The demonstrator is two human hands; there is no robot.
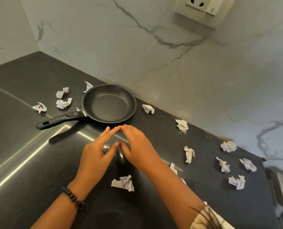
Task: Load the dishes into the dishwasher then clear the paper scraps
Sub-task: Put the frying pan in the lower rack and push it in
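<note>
A black frying pan (pixel 109 103) rests on the dark countertop (pixel 21 146) near the wall, its handle (pixel 59 120) pointing left. Several crumpled paper scraps lie scattered: some left of the pan (pixel 63 103), one right of it (pixel 148 108), one near my forearms (pixel 123 182), others at the right (pixel 189 154). My left hand (pixel 96 151) and my right hand (pixel 137 146) hover just in front of the pan, fingertips and thumbs touching each other. Both hands hold nothing. A dark bead bracelet circles my left wrist.
A marble-patterned wall (pixel 170 63) backs the counter, with a socket and switch plate (pixel 201 9) at the top. The counter ends at the right (pixel 268 179), where a pale surface begins. Bright light streaks reflect on the left of the counter.
</note>
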